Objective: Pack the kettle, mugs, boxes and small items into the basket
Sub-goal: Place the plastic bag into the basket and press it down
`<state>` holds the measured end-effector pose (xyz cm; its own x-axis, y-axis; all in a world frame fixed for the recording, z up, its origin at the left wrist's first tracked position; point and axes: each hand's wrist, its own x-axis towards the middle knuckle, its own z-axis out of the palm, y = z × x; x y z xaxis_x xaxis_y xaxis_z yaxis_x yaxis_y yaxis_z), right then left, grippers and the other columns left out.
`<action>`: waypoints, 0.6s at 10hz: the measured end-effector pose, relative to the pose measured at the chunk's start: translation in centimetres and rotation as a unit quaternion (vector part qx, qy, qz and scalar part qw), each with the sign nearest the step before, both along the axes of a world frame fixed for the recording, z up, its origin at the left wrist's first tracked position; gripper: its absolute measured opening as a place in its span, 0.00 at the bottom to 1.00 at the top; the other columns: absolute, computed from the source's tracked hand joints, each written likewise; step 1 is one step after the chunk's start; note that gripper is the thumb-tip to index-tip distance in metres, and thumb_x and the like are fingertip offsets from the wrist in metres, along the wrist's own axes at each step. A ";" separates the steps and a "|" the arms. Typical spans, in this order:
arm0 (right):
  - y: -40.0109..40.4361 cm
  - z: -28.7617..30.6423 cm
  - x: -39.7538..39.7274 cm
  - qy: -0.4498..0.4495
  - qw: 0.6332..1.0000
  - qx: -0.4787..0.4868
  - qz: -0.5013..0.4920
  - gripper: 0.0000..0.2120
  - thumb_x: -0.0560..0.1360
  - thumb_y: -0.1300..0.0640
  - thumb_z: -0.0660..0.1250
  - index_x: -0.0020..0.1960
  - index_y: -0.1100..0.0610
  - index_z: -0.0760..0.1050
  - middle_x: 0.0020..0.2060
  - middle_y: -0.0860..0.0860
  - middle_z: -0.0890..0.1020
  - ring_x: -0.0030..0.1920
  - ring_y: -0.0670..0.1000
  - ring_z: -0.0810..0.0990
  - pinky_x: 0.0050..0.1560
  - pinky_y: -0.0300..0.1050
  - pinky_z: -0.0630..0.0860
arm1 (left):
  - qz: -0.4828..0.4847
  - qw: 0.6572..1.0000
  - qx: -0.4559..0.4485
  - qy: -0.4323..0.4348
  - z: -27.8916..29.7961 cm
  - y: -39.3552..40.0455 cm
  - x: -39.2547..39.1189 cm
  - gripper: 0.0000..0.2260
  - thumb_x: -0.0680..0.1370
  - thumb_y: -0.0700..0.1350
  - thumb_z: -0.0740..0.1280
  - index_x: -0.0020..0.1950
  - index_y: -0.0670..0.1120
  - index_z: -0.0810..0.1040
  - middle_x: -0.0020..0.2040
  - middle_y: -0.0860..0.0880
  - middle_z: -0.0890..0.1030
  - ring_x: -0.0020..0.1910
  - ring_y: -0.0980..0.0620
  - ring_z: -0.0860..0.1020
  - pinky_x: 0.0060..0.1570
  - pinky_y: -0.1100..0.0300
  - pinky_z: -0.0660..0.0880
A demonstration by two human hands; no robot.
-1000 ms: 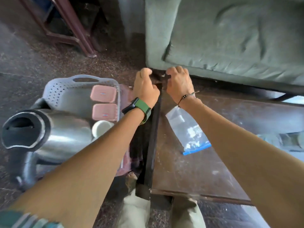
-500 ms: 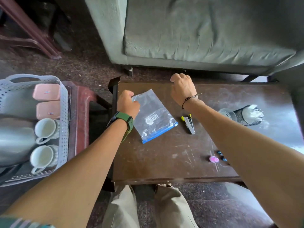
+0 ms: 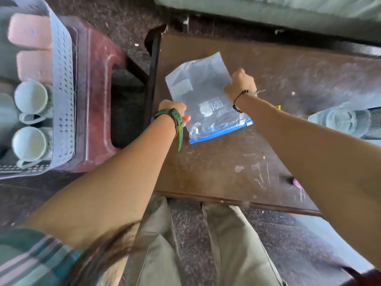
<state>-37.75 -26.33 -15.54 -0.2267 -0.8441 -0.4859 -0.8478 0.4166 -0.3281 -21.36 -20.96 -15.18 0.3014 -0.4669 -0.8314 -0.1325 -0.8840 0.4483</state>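
Note:
A clear zip bag (image 3: 203, 96) with a blue seal strip lies on the brown table (image 3: 216, 168). My left hand (image 3: 174, 109), with a green watch on the wrist, grips the bag's left edge. My right hand (image 3: 240, 81), wearing a bead bracelet, is closed on its right edge. At the left, the pale perforated basket (image 3: 62, 83) holds two pink boxes (image 3: 31, 32) and two white mugs (image 3: 31, 96). The kettle is almost wholly out of frame at the left edge.
The basket stands on a red plastic stool (image 3: 97, 65). On the table's right side lies a black mesh cup with white items (image 3: 350, 120), a yellow item (image 3: 278, 107) behind my right forearm and a small pink item (image 3: 296, 183). A green sofa (image 3: 288, 9) runs behind the table.
The view swung from the table's left edge to above the table. Both hands left the table's rim and closed on the two sides of the zip bag.

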 end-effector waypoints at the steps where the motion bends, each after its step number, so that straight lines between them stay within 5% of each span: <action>1: 0.1 0.6 0.2 -0.029 0.998 -0.021 -0.046 0.13 0.72 0.66 0.59 0.56 0.61 0.70 0.54 0.60 0.78 0.51 0.59 0.77 0.47 0.46 0.72 | 0.055 0.998 0.004 0.031 0.6 0.1 0.0 0.19 0.78 0.35 0.60 0.69 0.34 0.67 0.61 0.39 0.78 0.42 0.47 0.81 0.33 0.61 0.77; 2: -0.2 3.0 0.1 -0.089 0.991 -0.054 -0.081 0.17 0.72 0.67 0.58 0.60 0.61 0.67 0.54 0.58 0.77 0.44 0.55 0.73 0.43 0.44 0.71 | 0.089 0.995 -0.032 0.031 3.5 -0.2 0.5 0.21 0.77 0.32 0.62 0.69 0.32 0.64 0.67 0.34 0.72 0.64 0.39 0.76 0.61 0.51 0.76; 3: -1.2 6.3 0.5 -0.146 0.977 -0.073 -0.135 0.18 0.71 0.65 0.61 0.59 0.60 0.66 0.50 0.55 0.75 0.44 0.53 0.72 0.45 0.43 0.70 | 0.147 0.985 -0.088 0.008 6.3 -0.8 1.6 0.21 0.77 0.30 0.57 0.69 0.43 0.62 0.59 0.39 0.73 0.41 0.46 0.80 0.41 0.57 0.82; 4: -2.5 11.0 1.8 -0.202 0.957 -0.104 -0.181 0.14 0.69 0.68 0.60 0.52 0.56 0.67 0.46 0.53 0.72 0.44 0.53 0.72 0.47 0.45 0.72 | 0.167 0.971 -0.168 -0.017 11.4 -2.6 3.4 0.18 0.75 0.30 0.52 0.61 0.46 0.63 0.43 0.39 0.75 0.27 0.50 0.71 0.23 0.62 0.69; 5: -4.3 16.0 3.8 -0.246 0.944 -0.112 -0.188 0.14 0.69 0.68 0.60 0.52 0.56 0.68 0.45 0.55 0.74 0.42 0.54 0.74 0.37 0.44 0.72 | 0.163 0.962 -0.217 -0.026 16.4 -4.6 6.1 0.14 0.73 0.30 0.52 0.52 0.46 0.64 0.31 0.41 0.73 0.23 0.50 0.69 0.23 0.63 0.66; 6: -5.8 20.9 7.0 -0.277 0.940 -0.110 -0.166 0.13 0.70 0.68 0.57 0.47 0.53 0.72 0.35 0.53 0.76 0.29 0.53 0.74 0.20 0.34 0.68 | 0.155 0.955 -0.249 -0.031 20.9 -6.1 9.6 0.13 0.74 0.30 0.52 0.39 0.47 0.69 0.28 0.44 0.72 0.21 0.51 0.69 0.21 0.64 0.67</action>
